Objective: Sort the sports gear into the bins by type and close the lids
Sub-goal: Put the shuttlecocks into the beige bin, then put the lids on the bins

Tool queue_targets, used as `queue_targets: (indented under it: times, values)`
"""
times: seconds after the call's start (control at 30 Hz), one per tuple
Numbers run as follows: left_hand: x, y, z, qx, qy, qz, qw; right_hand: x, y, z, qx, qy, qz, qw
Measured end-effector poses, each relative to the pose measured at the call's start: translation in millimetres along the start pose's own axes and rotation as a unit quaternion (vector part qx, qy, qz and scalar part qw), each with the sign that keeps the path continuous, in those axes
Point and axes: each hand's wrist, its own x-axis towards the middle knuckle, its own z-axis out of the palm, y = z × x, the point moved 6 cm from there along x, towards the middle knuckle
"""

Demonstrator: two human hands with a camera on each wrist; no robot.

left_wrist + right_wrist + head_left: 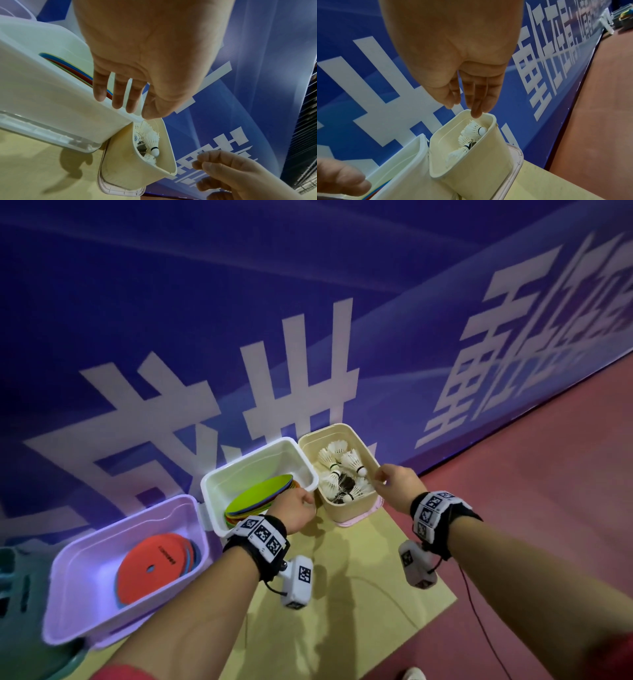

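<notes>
Three lidless bins stand in a row against the wall. The cream bin (352, 508) holds several white shuttlecocks (342, 474) and stands on a pale lid (356, 520). The white bin (257, 453) holds flat green and yellow discs (263, 494). The purple bin (85, 594) holds red and blue discs (154, 566). My left hand (126, 106) hangs over the white bin's (51, 94) near right corner, fingers relaxed, holding nothing. My right hand (464, 108) hovers just above the cream bin's (479, 169) rim, over the shuttlecocks (472, 132), fingers loose and empty.
A blue banner wall (308, 302) rises right behind the bins. They sit on a yellow mat (342, 594) laid on red floor (548, 474). A green object (20, 611) lies at the lower left, and a thin cable (479, 611) trails from my right wrist.
</notes>
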Motion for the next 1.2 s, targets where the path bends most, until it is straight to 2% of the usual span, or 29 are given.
queue_targets:
  times: [0.23, 0.33, 0.47, 0.6, 0.77, 0.9, 1.03, 1.2]
  values:
    - [-1, -2, 15, -0.002, -0.003, -0.023, 1.0, 10, 20, -1, 0.027, -0.01, 0.003, 1.0]
    - [10, 0, 32, 0.002, -0.011, -0.058, 0.998, 25, 34, -1, 0.032, -0.031, -0.002, 0.999]
    - [26, 11, 49, -0.035, 0.012, -0.117, 0.992, 59, 55, 1, 0.029, -0.084, -0.018, 0.996]
    - [35, 15, 75, -0.151, -0.011, -0.238, 0.959, 93, 69, 12, 0.033, -0.163, -0.027, 0.986]
    - [50, 16, 101, -0.283, 0.058, -0.327, 0.9, 128, 78, 35, 0.03, -0.255, -0.033, 0.966]
    - [55, 10, 116, -0.3, 0.102, -0.343, 0.884, 135, 81, 45, 0.052, -0.297, -0.026, 0.953]
    - [58, 8, 118, -0.308, 0.144, -0.336, 0.878, 135, 79, 45, 0.1, -0.295, -0.016, 0.95]
    - [63, 10, 113, -0.309, 0.192, -0.313, 0.877, 131, 69, 38, 0.104, -0.278, -0.034, 0.954]
